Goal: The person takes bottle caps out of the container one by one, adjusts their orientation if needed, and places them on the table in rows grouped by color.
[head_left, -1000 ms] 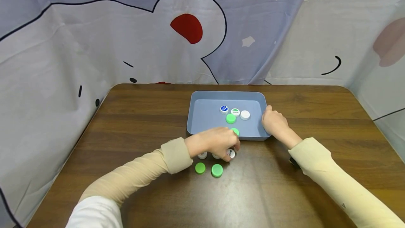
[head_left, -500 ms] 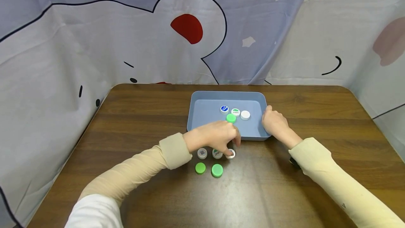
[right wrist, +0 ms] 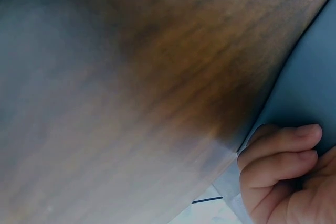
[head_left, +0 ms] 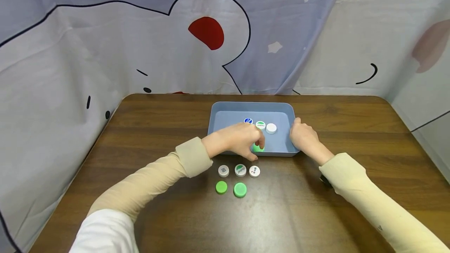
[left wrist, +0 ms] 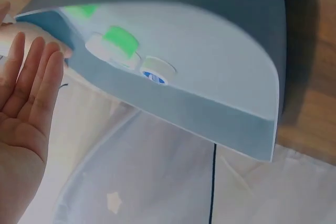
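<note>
My left hand (head_left: 237,139) hovers over the front edge of the blue-grey tray (head_left: 225,117), its fingers relaxed and holding nothing. In the left wrist view its fingers (left wrist: 31,77) look straight. Inside the tray lie a blue-printed bottle cap (head_left: 248,120), a green-printed white cap (head_left: 260,125), a plain white cap (head_left: 271,128) and a green cap (head_left: 258,147); another green one is mostly hidden behind the left hand. My right hand (head_left: 305,138) grips the tray's right wall, with curled fingers (right wrist: 278,169) against its outside in the right wrist view.
In front of the tray, three white caps form a row: left (head_left: 223,171), middle (head_left: 240,170), right (head_left: 254,171). Nearer to me sit a lime green cap (head_left: 221,187) and a mint green cap (head_left: 240,189). A printed curtain (head_left: 140,42) hangs behind the wooden table (head_left: 158,128).
My left hand has lifted away from the right-hand white cap and moved back over the tray's front edge, uncovering the white row. The right hand stays at the tray.
</note>
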Motion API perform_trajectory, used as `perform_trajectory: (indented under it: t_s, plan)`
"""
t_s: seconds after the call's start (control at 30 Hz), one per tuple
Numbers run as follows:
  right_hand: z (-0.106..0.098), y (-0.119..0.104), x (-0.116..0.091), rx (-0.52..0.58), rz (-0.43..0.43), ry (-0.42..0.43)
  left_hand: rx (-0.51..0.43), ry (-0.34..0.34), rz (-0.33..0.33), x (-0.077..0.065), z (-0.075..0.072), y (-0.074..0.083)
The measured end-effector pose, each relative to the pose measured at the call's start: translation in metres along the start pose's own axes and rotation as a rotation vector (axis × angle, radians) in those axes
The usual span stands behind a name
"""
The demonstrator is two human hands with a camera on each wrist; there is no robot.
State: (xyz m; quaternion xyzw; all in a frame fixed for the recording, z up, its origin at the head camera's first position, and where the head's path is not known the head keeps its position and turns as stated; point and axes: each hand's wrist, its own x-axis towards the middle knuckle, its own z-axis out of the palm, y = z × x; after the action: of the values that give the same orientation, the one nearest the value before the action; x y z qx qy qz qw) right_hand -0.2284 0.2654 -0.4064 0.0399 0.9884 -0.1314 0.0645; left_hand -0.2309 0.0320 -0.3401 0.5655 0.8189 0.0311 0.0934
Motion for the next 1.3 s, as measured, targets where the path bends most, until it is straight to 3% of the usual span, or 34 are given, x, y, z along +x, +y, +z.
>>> perform_trajectory:
  t_s: [0.3, 0.63, 1.0, 1.3]
  plan:
    - [0.001, -0.001, 0.000, 0.003, 0.002, 0.007, 0.017, -0.003, -0.039, 0.008, -0.008, -0.019]
    - [0.003, -0.002, 0.000, 0.000, 0.000, 0.007, 0.016, 0.037, -0.105, 0.014, -0.002, -0.041]
    - [-0.003, -0.003, 0.002, 0.003, -0.009, 0.025, 0.002, -0.001, -0.143, 0.029, -0.005, -0.057]
    - [0.000, -0.001, 0.000, 0.005, -0.002, -0.001, -0.059, -0.009, -0.157, 0.036, 0.006, -0.065]
